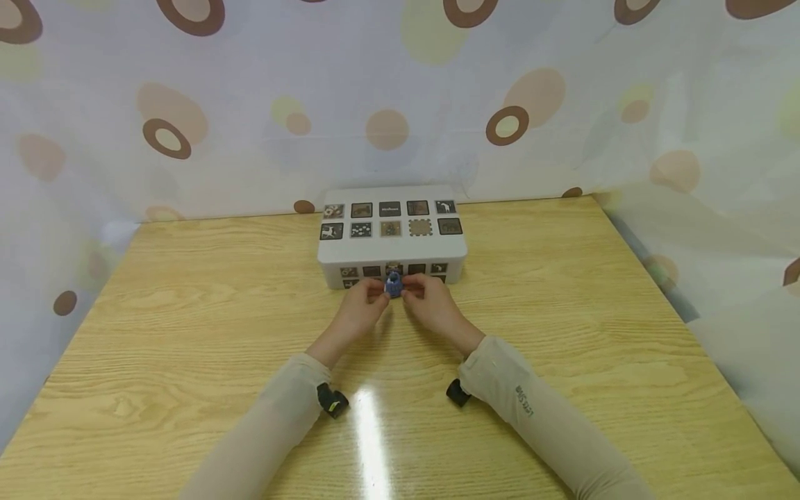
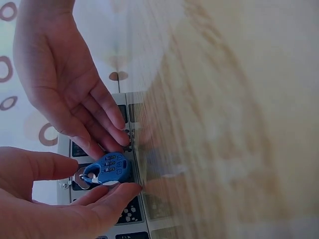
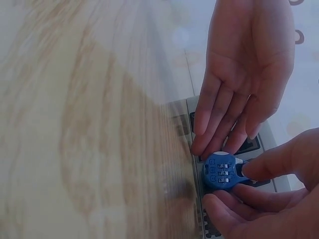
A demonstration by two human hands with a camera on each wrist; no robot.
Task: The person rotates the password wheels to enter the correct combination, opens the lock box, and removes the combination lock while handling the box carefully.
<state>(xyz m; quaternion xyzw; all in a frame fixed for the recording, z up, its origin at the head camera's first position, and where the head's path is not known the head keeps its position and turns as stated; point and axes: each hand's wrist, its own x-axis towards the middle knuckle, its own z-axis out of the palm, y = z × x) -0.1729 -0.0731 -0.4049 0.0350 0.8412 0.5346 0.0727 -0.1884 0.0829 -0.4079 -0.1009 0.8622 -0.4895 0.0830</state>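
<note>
A small blue combination padlock (image 1: 394,285) is at the front of a white box (image 1: 394,243) printed with dark picture squares. Three number dials show on its face in both wrist views, and its shackle (image 2: 88,178) is at the box's metal latch (image 2: 79,177). My left hand (image 1: 359,309) pinches the padlock from the left, one finger close to the shackle. From the right, my right hand (image 1: 434,305) holds the opposite side, with a fingertip by the shackle and the thumb at the body's edge. Part of the latch is hidden behind fingers.
The box stands on a wood-grain table (image 1: 187,333), its back close to a white curtain (image 1: 344,90) with brown and yellow circles. Black wrist cameras (image 1: 332,401) are strapped over the beige sleeves (image 1: 269,423). Light glares on the tabletop between the forearms.
</note>
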